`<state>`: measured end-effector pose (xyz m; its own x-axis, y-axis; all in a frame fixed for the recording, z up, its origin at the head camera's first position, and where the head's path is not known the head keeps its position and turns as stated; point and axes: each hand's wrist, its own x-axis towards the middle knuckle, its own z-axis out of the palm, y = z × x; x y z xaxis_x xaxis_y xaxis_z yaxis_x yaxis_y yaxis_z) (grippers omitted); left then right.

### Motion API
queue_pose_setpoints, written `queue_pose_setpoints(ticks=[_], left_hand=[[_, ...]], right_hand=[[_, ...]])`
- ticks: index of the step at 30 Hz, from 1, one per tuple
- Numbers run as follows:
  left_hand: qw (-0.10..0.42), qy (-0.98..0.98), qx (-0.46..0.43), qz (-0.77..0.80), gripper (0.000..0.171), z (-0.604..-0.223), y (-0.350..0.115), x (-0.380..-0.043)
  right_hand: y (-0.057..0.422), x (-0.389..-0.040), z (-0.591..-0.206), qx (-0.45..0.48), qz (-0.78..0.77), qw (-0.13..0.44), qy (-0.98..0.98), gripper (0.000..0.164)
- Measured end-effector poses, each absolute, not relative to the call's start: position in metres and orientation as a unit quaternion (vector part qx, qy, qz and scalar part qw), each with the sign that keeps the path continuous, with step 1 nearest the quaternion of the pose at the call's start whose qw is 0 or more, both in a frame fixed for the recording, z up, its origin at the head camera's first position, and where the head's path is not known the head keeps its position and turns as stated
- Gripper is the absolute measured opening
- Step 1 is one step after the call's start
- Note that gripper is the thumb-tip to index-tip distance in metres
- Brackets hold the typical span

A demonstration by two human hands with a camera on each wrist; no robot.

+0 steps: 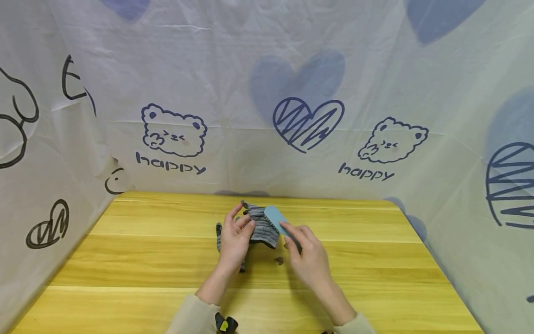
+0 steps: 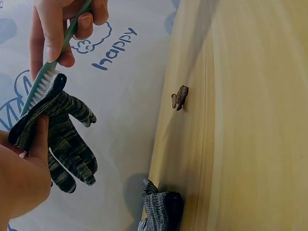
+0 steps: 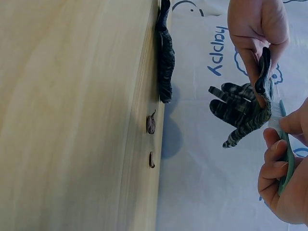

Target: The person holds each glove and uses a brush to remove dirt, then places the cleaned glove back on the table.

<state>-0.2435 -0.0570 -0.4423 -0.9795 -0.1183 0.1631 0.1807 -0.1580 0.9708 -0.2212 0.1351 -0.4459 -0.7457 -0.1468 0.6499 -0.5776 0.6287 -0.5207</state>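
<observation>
A grey-and-black knit glove [image 1: 263, 230] is raised above the table, its fingers dangling in both wrist views. My left hand [image 1: 234, 239] grips it by the dark-edged cuff [image 2: 24, 130], thumb on one side. In my right hand [image 1: 309, 258] is a blue-green brush [image 1: 273, 216], held by its handle [image 3: 288, 163]. Its white bristles [image 2: 42, 89] touch the knit near the cuff. Underneath, a second glove of the same knit [image 3: 166, 62] lies on the table, partly hidden by my left arm in the head view.
Small dark brown bits [image 2: 181, 97] lie on the yellow wooden table [image 1: 375, 260], just below the raised glove. White cloth [image 1: 233, 93] printed with hearts and bears hangs behind the table and along its sides.
</observation>
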Motion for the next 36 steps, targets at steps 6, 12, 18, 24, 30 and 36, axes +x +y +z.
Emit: queue_pose_setpoints(ticks=[6,12,18,24,30,36], left_hand=[[0.081,-0.662,-0.031,-0.745,0.051,-0.4437,-0.0587,-0.2433],[0.033,-0.687,-0.027,-0.725,0.05,-0.446,-0.0586,-0.2425],[0.03,-0.692,-0.024,-0.721,0.049,-0.4467,-0.0573,-0.2409],[0.049,-0.684,-0.029,-0.727,0.048,-0.4473,-0.0578,-0.243],[0.064,-0.679,-0.034,-0.73,0.045,-0.4467,-0.0578,-0.2418],[0.071,-0.677,-0.035,-0.731,0.043,-0.446,-0.0575,-0.2421]], right_hand=[[0.1366,-0.2225,-0.4478,0.21,0.37,0.294,-0.856,0.04],[0.1377,-0.2233,-0.4492,0.204,0.371,0.3,-0.855,0.043],[0.1375,-0.2227,-0.4464,0.243,0.368,0.3,-0.846,0.041],[0.1356,-0.2212,-0.4471,0.256,0.362,0.282,-0.851,0.041],[0.1356,-0.2216,-0.4475,0.242,0.363,0.279,-0.855,0.04],[0.1373,-0.2222,-0.4468,0.217,0.366,0.292,-0.857,0.04]])
